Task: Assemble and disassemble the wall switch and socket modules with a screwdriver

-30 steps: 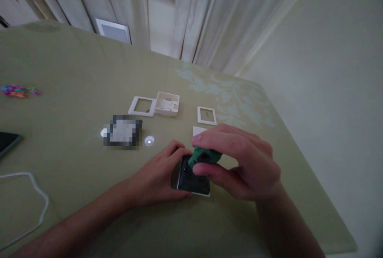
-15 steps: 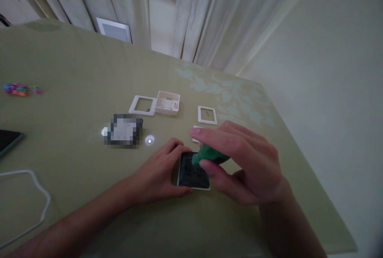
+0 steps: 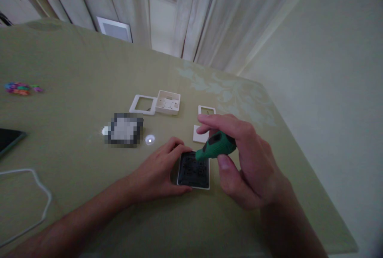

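A dark square switch module (image 3: 193, 170) with a white rim lies face down on the olive tablecloth (image 3: 74, 70). My left hand (image 3: 160, 170) grips its left edge, thumb below and fingers above. My right hand (image 3: 245, 158) holds a green-handled screwdriver (image 3: 217, 147), tilted, its tip end pointing down at the module's upper right part. The screwdriver's blade is hidden behind the handle.
Behind the module lie a small white plate (image 3: 200, 135), a small white frame (image 3: 206, 110), a larger white frame (image 3: 143, 104) and a white back box (image 3: 168, 102). A blurred patch (image 3: 123, 129), a white cable (image 3: 26, 202), a dark phone (image 3: 8, 138) and coloured bits (image 3: 20, 88) sit at left.
My right hand has drawn back and turned, so the green screwdriver now shows tilted over the module's upper right corner. My left hand has stayed on the module.
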Demonstrator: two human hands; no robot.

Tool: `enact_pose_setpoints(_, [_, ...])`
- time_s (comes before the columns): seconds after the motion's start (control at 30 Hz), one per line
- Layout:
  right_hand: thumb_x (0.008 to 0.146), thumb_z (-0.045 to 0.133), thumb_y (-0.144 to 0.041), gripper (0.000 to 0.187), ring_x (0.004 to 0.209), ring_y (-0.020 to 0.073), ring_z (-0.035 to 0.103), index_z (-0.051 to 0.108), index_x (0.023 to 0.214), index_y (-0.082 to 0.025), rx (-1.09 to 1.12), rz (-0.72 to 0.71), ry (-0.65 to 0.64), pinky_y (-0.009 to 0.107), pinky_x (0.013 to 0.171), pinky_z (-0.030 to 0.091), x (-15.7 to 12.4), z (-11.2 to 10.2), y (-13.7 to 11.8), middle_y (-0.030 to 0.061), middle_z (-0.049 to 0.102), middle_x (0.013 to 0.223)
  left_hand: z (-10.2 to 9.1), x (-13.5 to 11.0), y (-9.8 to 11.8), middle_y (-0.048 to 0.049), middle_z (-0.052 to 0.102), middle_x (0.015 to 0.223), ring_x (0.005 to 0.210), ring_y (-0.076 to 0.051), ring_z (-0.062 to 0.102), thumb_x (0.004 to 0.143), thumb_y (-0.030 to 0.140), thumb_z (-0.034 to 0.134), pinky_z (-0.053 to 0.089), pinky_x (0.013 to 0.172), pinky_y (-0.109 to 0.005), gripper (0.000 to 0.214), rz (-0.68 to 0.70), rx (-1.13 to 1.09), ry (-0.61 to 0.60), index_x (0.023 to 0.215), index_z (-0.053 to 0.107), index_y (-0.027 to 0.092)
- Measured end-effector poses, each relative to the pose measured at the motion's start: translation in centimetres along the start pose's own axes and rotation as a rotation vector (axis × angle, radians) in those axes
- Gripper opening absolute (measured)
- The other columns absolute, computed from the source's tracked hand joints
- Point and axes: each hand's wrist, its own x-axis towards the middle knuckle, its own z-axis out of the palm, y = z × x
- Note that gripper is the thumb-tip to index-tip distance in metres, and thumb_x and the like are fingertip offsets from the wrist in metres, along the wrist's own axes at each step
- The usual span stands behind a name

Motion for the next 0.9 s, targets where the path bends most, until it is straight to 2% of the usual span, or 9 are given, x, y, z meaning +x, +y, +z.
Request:
enact_pose_setpoints(0.17, [0.089,0.054,-0.010,0.070,0.112,0.0250,0.077,0.051,0.158,-0.023,0.013,0.032,0.039,0.042,0.094,0.068,-0.28,0.08,-0.16,0.0090,0.072,0.145,-0.11,0.07,0.16,-0.0092,0.056,0.144,0.129,-0.034,0.063,0.081,0.036,0.093,0.057,0.111,-0.053,0.071,0.005,-0.029,0.006,0.141,0.055,0.031])
enact_pose_setpoints(0.3, [0.089,0.054,-0.010,0.067,0.108,0.0236,0.077,0.053,0.155,-0.022,0.036,0.033,0.065,0.041,0.094,0.068,-0.23,0.29,-0.43,0.0069,0.075,0.138,0.01,-0.11,-0.11,-0.0078,0.056,0.150,0.137,-0.034,0.061,0.081,0.032,0.093,0.055,0.116,-0.052,0.073,0.048,-0.037,0.018,0.144,0.055,0.032])
enact_pose_setpoints(0.43, [0.091,0.052,-0.011,0.061,0.111,0.0224,0.075,0.055,0.152,-0.022,0.061,0.042,0.078,0.039,0.097,0.066,-0.33,0.49,-0.72,0.0045,0.074,0.141,0.14,-0.20,-0.19,-0.0072,0.056,0.153,0.145,-0.035,0.056,0.083,0.032,0.092,0.049,0.124,-0.055,0.079,0.062,-0.045,0.004,0.151,0.050,0.034])
enact_pose_setpoints(0.67, [0.090,0.052,-0.012,0.062,0.108,0.0250,0.077,0.055,0.151,-0.027,0.082,0.066,0.068,0.041,0.089,0.068,-0.43,0.49,-0.98,0.0040,0.076,0.136,-0.16,-0.13,0.30,-0.0093,0.057,0.150,0.140,-0.036,0.059,0.079,0.029,0.094,0.054,0.118,-0.055,0.077,0.001,-0.159,-0.033,0.144,0.052,0.030])
enact_pose_setpoints(0.9, [0.087,0.055,-0.011,0.063,0.108,0.0246,0.078,0.056,0.149,-0.021,0.097,0.041,0.073,0.041,0.090,0.068,-0.45,0.35,-0.79,0.0064,0.077,0.137,-0.41,-0.30,0.02,-0.0080,0.055,0.150,0.139,-0.035,0.061,0.078,0.026,0.093,0.054,0.116,-0.052,0.076,-0.017,-0.121,-0.036,0.140,0.050,0.030])
